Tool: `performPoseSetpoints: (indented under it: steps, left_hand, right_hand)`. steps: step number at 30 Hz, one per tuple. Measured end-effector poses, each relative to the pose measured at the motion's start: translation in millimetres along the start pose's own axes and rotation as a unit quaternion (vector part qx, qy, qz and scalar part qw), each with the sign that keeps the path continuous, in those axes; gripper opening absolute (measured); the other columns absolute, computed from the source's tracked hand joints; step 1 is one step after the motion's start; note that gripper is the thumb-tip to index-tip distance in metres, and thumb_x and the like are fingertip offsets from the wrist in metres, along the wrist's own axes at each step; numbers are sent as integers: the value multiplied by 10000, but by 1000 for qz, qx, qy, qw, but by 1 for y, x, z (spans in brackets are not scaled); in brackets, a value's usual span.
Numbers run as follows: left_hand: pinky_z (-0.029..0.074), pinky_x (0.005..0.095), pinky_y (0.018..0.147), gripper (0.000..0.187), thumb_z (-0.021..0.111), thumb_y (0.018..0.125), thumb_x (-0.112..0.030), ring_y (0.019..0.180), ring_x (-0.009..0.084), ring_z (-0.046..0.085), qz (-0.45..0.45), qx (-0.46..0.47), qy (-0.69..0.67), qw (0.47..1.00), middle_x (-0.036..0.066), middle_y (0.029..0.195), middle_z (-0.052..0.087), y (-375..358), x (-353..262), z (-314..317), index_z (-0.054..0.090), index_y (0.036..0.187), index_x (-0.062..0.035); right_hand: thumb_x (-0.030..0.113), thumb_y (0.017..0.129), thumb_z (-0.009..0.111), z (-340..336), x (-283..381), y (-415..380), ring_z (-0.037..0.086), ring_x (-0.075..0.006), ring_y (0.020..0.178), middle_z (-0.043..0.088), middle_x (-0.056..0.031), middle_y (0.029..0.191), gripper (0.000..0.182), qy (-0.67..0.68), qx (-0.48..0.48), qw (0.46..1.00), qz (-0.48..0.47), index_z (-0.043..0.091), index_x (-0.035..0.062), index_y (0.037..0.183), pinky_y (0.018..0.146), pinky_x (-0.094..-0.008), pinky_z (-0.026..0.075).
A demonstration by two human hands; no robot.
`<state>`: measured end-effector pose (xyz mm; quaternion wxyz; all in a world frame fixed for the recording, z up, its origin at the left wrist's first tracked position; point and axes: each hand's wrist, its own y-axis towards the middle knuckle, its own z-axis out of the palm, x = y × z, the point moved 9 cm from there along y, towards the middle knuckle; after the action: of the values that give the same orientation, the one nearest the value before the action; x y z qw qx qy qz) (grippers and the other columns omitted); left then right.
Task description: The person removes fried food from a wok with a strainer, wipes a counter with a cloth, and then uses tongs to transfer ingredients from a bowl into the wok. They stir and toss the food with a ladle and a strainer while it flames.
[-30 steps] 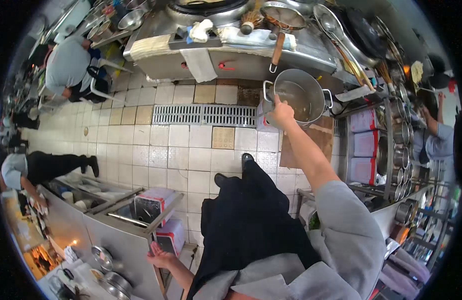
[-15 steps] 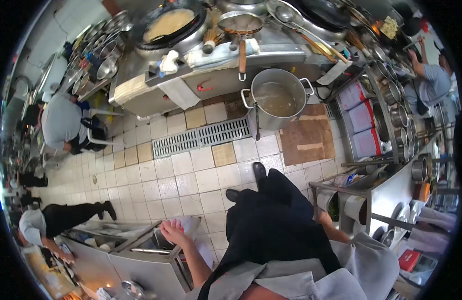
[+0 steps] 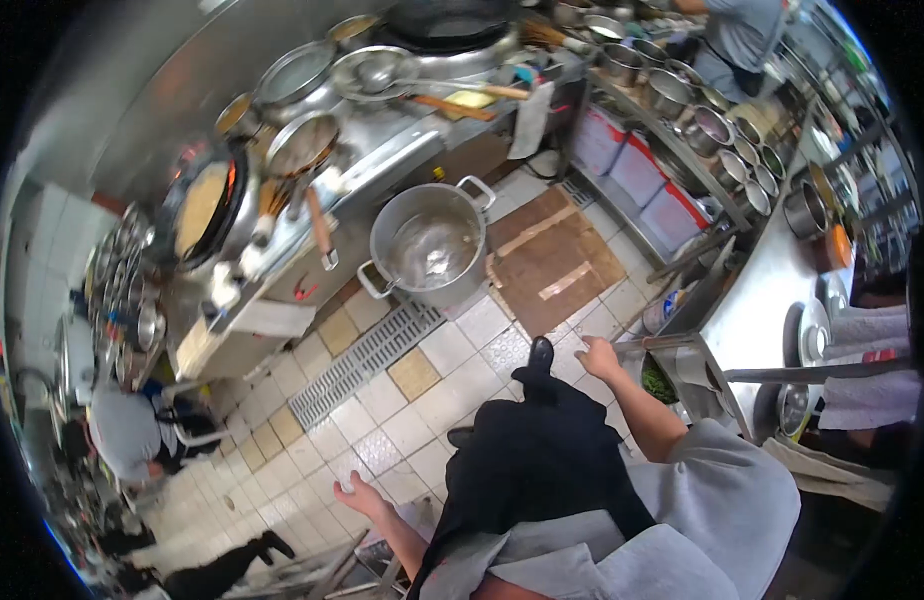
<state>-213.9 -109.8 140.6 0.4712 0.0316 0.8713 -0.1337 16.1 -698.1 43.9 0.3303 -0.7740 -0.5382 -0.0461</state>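
Observation:
My left hand [image 3: 360,495] hangs over the tiled floor at the lower left, fingers apart, holding nothing. My right hand [image 3: 597,357] is out in front of the steel shelf unit on the right, its fingers loosely spread and nothing visible in it. A large two-handled stockpot [image 3: 452,290] with cloudy liquid inside stands ahead of me, out of reach of both hands. Closest to my right hand are a brown mat [image 3: 554,255] on the floor and a container of green leaves [image 3: 659,382] on the lower shelf.
The stove counter runs behind the stockpot, with a filled wok [image 3: 204,210], a wooden-handled pan [image 3: 302,145] and a ladle [image 3: 377,72]. A floor drain grate [image 3: 367,360] crosses the tiles. Lidded plastic bins [image 3: 637,165] sit low right. Co-workers are at left and top right.
The view has turned to the right, so the stockpot and stove now appear further left and tilted. My right hand has come forward from beside my hip. My left hand appears lower.

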Motion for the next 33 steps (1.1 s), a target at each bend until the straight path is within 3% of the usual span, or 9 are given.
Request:
performPoseSetpoints:
  steps: [6, 10, 17, 22, 24, 27, 29, 31, 33]
  left_hand:
    - [303, 379, 992, 595, 628, 771, -157, 1149, 311, 411, 114, 55, 102, 987, 229, 1263, 405, -74, -59, 108, 366, 1265, 47]
    - [277, 393, 1019, 628, 648, 752, -152, 1202, 337, 375, 122, 101, 128, 979, 229, 1302, 389, -129, -101, 176, 365, 1276, 48]
    - [246, 413, 1042, 646, 657, 742, -155, 1230, 352, 351, 235, 148, 166, 946, 220, 1312, 390, -153, -146, 257, 363, 1288, 27]
    - [280, 425, 1015, 641, 670, 735, -162, 1199, 368, 380, 284, 217, 228, 905, 240, 1288, 404, -146, -174, 327, 380, 1275, 28]
    - [299, 428, 1005, 640, 680, 735, -185, 1174, 377, 405, 335, 267, 210, 879, 249, 1271, 414, -163, -205, 370, 393, 1262, 40]
    - [309, 430, 1000, 630, 679, 750, -193, 1165, 379, 414, 365, 326, 170, 855, 246, 1262, 423, -179, -252, 434, 395, 1259, 45]
    - [316, 434, 995, 625, 676, 764, -200, 1166, 379, 414, 445, 311, 176, 821, 243, 1258, 427, -190, -291, 480, 391, 1266, 39]
    - [314, 431, 997, 611, 669, 778, -197, 1175, 375, 409, 468, 338, 143, 804, 239, 1270, 421, -212, -327, 517, 389, 1271, 31]
    - [310, 426, 1000, 601, 665, 788, -195, 1179, 373, 406, 497, 355, 119, 783, 234, 1279, 417, -237, -362, 543, 389, 1274, 25]
  right_hand:
    - [231, 756, 649, -56, -30, 57, 528, -395, 1045, 554, -268, 1091, 461, 55, -40, 998, -3, 560, 28, 1161, 905, -424, 427]
    - [230, 768, 643, -94, -56, 80, 522, -387, 1054, 549, -263, 1092, 453, 90, -52, 994, 39, 557, 25, 1163, 907, -426, 424]
    - [187, 769, 631, -157, -81, 113, 557, -360, 996, 557, -257, 1065, 427, 160, -138, 976, 47, 558, 5, 1148, 857, -410, 443]
    - [165, 784, 619, -226, -79, 94, 608, -313, 823, 581, -209, 953, 399, 199, -318, 927, 8, 555, -30, 1126, 761, -382, 477]
    - [145, 793, 596, -262, -84, 73, 596, -332, 877, 580, -216, 1012, 382, 222, -352, 908, 45, 549, -39, 1125, 777, -392, 471]
    - [118, 807, 583, -324, -89, 22, 605, -287, 853, 585, -198, 1034, 372, 239, -466, 849, 70, 541, -41, 1140, 761, -360, 477]
    - [42, 805, 598, -381, -75, -31, 591, -170, 786, 608, -147, 981, 367, 285, -570, 769, 51, 538, -36, 1158, 718, -277, 480]
    - [-7, 799, 600, -432, -50, -97, 589, -154, 800, 615, -126, 1023, 363, 195, -652, 729, 77, 547, -24, 1158, 721, -267, 477]
    - [-22, 817, 579, -468, -15, -168, 581, -156, 884, 593, -110, 1093, 381, 79, -759, 643, 56, 530, 4, 1194, 782, -272, 466]
